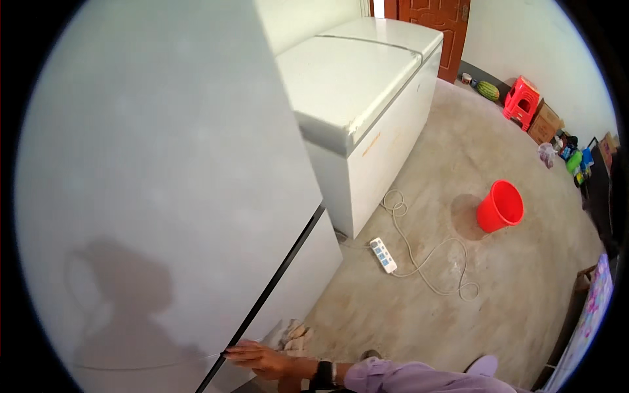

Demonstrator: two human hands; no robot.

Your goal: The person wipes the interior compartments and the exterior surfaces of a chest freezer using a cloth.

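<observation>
A tall pale-grey refrigerator [164, 164] fills the left side, with a long dark gap [275, 283] running slantwise along its door edge. My right hand [259, 359] reaches in from the lower right, in a lilac sleeve with a dark wristband. Its fingers are stretched out, with the tips at the lower end of that gap. Just beyond the wrist is a crumpled beige cloth [296, 336]; I cannot tell whether anything holds it. Below the wrist shows a small patch of skin, perhaps my left hand, with its fingers hidden.
A white chest freezer [393, 144] stands beyond the refrigerator. On the concrete floor lie a power strip [382, 255] with a looping cord [426, 280], and a red bucket [501, 206]. Red stools [522, 103], a cardboard box [545, 123] and a watermelon [488, 90] line the right wall.
</observation>
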